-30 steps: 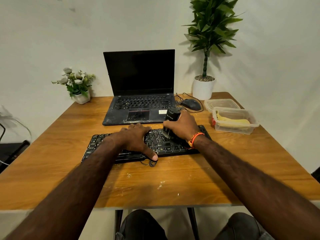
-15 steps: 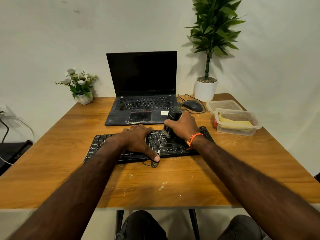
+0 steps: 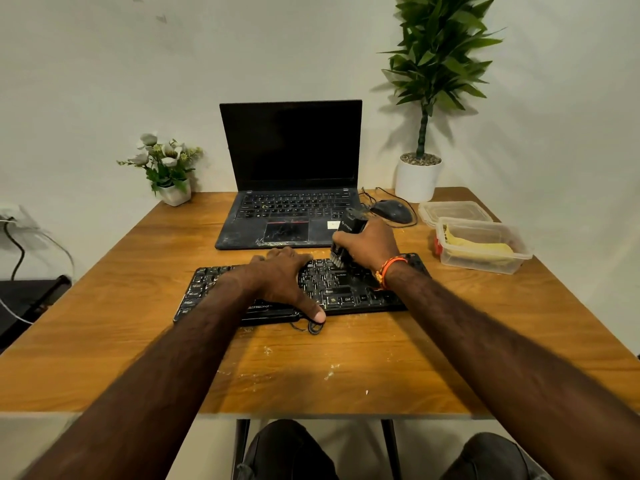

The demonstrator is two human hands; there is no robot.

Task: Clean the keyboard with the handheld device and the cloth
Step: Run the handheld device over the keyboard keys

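A black keyboard [image 3: 207, 287] lies across the middle of the wooden table [image 3: 104, 306]. My left hand [image 3: 282, 275] rests flat on its centre, fingers spread, thumb reaching past the front edge. My right hand [image 3: 369, 247] grips a black handheld device [image 3: 349, 225], held upright with its brush end down on the keys at the upper right of the keyboard. A yellow cloth [image 3: 478, 247] lies inside a clear plastic box [image 3: 485, 265] at the right side of the table.
An open dusty laptop [image 3: 291, 188] stands behind the keyboard. A mouse [image 3: 393, 210] and its cable lie to its right, beside a box lid [image 3: 453, 211]. Two potted plants [image 3: 169, 168] [image 3: 420, 174] stand at the back. White crumbs dot the table's front.
The view has drifted slightly, so everything sits a little lower and to the right. The brush end moved a bit towards the back row of keys. My left hand stays put.
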